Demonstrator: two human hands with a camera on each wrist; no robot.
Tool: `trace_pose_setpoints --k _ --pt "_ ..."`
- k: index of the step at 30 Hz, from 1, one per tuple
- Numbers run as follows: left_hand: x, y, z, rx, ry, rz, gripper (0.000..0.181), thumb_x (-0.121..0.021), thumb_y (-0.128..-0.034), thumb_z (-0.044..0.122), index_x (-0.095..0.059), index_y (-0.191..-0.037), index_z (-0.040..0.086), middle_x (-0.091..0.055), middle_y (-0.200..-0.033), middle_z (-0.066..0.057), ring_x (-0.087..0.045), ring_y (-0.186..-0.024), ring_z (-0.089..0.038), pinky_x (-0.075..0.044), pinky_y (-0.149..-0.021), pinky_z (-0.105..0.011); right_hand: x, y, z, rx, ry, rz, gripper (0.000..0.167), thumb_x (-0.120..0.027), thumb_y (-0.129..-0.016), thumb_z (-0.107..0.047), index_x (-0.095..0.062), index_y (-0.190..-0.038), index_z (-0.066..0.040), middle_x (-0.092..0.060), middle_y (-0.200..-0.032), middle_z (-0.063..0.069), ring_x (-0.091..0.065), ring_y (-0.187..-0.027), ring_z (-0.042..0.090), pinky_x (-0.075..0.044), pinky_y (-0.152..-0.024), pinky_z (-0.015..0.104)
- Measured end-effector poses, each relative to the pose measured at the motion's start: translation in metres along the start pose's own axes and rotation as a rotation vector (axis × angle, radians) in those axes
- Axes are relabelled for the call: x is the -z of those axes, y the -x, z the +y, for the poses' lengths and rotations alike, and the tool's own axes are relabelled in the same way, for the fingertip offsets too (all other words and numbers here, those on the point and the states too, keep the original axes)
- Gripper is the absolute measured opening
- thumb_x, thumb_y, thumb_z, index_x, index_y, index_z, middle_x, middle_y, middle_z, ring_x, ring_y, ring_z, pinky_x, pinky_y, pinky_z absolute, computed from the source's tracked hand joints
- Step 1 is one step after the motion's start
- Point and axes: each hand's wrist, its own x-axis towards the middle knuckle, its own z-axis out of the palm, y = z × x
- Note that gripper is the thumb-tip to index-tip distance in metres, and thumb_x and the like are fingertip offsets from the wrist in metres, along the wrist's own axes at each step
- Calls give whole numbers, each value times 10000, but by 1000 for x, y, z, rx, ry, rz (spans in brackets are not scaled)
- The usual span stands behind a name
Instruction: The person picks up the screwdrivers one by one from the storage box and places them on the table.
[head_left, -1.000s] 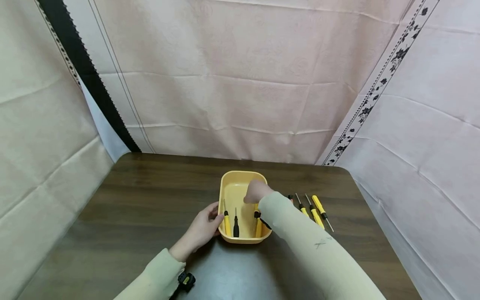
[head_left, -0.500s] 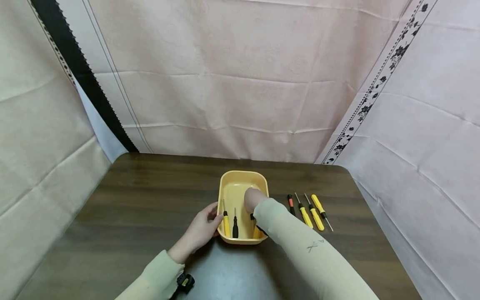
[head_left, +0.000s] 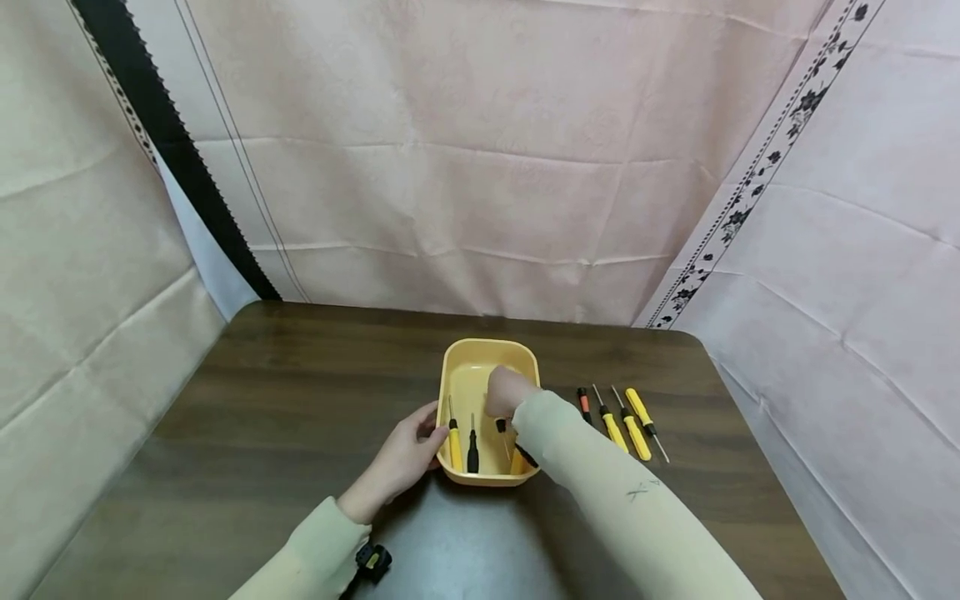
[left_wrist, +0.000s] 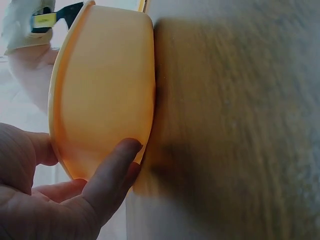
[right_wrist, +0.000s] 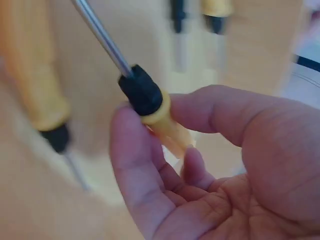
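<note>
In the head view a yellow plastic tray (head_left: pixel 472 360) stands on the table. My left hand (head_left: pixel 405 454) grips its left side, thumb at the rim and fingers on the outer wall (left_wrist: pixel 105 75). Inside the tray my right hand (head_left: pixel 510 390) pinches a screwdriver (right_wrist: pixel 142 92) with a yellow handle and black collar between thumb and fingers; its metal shaft points away from the palm. Left in the tray lie a yellow-handled screwdriver (head_left: pixel 454 450) and a black screwdriver (head_left: pixel 472 457). Another yellow-handled screwdriver (head_left: pixel 517 462) lies at the right, partly hidden by my right wrist.
Right of the tray, several screwdrivers lie in a row on the wooden table (head_left: pixel 315 375): a red-and-black one (head_left: pixel 584 404), then yellow-handled ones, the outermost yellow screwdriver (head_left: pixel 641 410) with its shaft toward me. Fabric curtains (head_left: pixel 480 183) hang behind and beside the table.
Over the last second my right hand has shifted slightly left in the tray with the screwdriver, whose collar and shaft now show apart from the one beside it. My left hand keeps its hold.
</note>
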Motion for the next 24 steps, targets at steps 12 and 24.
trace_pose_setpoints --k 12,24 --pt "3 -1 -1 -2 9 -15 540 -554 -1003 202 -355 -1490 79 -536 -1311 -213 -627 -1019 -295 -577 -715 -370 79 61 70 -19 -450 216 323 -618 -860 -143 -412 -1070 -10 -556 -911 137 -632 -651 209 -507 -668 348" --pt "4 -1 0 17 -25 0 516 -551 -1004 185 -378 -1487 122 -553 -1310 -175 -639 -991 -257 -577 -693 -353 27 58 130 -155 -480 169 259 -619 -847 -103 -418 -979 -5 -510 -863 135 -670 -673 279 -543 -629 340"
